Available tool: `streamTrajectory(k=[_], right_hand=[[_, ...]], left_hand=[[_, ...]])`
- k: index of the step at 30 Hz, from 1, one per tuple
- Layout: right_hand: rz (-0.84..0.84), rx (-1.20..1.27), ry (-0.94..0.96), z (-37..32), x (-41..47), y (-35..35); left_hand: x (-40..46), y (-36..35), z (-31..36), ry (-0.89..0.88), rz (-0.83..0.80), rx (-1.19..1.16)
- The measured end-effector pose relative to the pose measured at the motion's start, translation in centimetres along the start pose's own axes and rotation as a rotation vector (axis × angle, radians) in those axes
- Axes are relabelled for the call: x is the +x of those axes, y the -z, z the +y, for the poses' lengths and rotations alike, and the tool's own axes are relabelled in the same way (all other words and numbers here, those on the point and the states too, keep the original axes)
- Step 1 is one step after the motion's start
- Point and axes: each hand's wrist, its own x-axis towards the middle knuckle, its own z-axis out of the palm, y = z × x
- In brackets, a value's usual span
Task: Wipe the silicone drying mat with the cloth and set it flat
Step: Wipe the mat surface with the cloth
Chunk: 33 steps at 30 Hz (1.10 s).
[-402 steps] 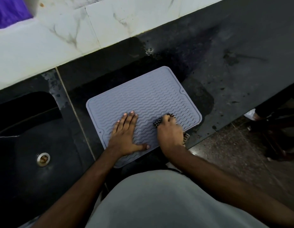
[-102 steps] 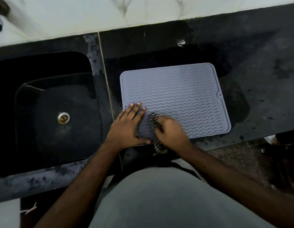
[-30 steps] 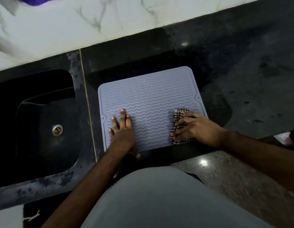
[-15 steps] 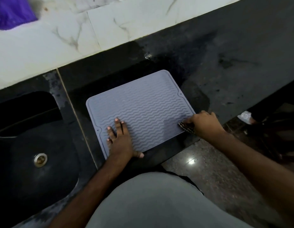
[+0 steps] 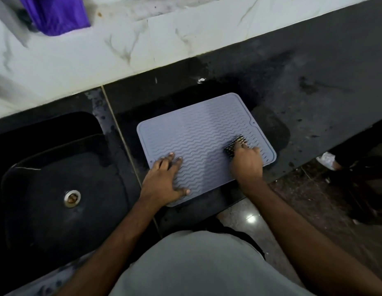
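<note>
Mat pinned flat and wiped at the counter's front edge.

The silicone drying mat point(image 5: 205, 137) is lying flat on the black counter point(image 5: 313, 92), just right of the sink point(image 5: 57, 178); it is pressed down by the left hand point(image 5: 164, 178) with straight fingers, while the checked cloth point(image 5: 233, 145) is gripped by the right hand point(image 5: 246, 164) near the mat's right edge.

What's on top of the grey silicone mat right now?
The left hand rests flat on the grey wavy-ribbed silicone mat; the right hand grips a checked cloth, mostly hidden beneath it.
</note>
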Motion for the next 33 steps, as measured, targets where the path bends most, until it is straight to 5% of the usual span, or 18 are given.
streamTrajectory(k=[6,10,13,18,27,31,33], right_hand=[[-0.080,-0.116,0.234,-9.0,-6.4,-0.6],[-0.198,0.050,0.291,-9.0,-6.9,2.1],[-0.122,0.224,0.261,-8.1,-6.3,2.8],[-0.069,0.284,0.388,-11.5,-6.0,1.0],[-0.074,-0.025,0.786,-12.6,-10.0,-1.7],[-0.308,-0.039,0.898,-11.7,-9.3,1.1],[-0.288,0.008,0.848,-12.3,-8.1,2.3]], left_hand=[[0.0,-0.1,-0.2,-0.011,0.083,0.059],[0.1,-0.1,-1.4,-0.089,0.061,0.007],[-1.3,0.6,-4.2,-0.122,0.092,-0.098],[-4.2,0.1,-7.6,-0.072,0.092,0.101],[-4.1,0.1,-7.6,-0.033,0.051,0.186],[-4.1,0.2,-7.3,-0.027,0.031,0.186],[-4.1,0.1,-7.4,-0.022,0.018,0.172]])
